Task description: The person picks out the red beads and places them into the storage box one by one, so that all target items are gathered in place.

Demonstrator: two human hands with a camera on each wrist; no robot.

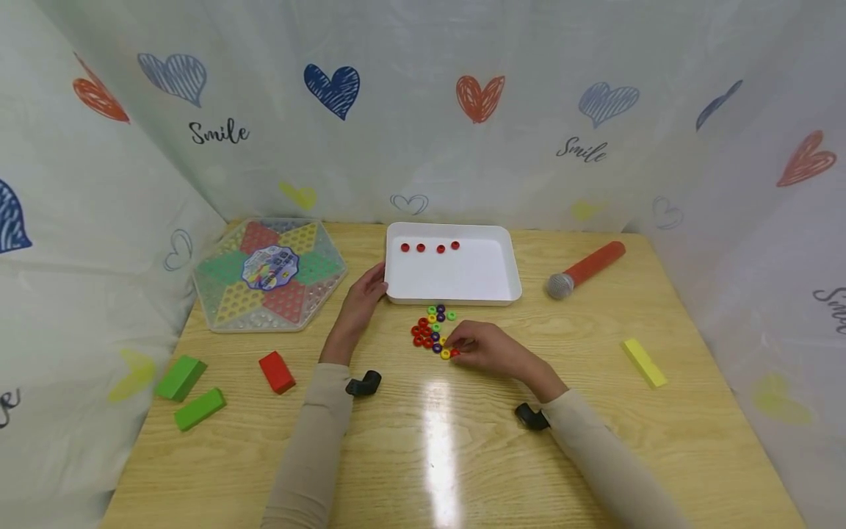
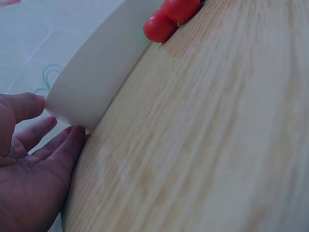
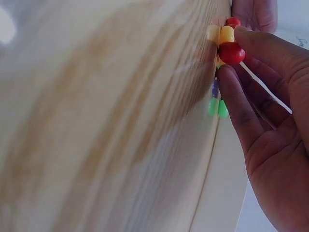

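Checkers board (image 1: 269, 275), two green blocks (image 1: 180, 378), red block (image 1: 276, 372) lying left on desk (image 1: 423, 455); microphone (image 1: 585, 270), yellow block (image 1: 643, 362) lying right.

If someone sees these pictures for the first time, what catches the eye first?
Probably the pile of coloured rings at mid-table, where the right hand pinches a red ring. Just behind it, the left hand touches the corner of a white tray holding four red rings.
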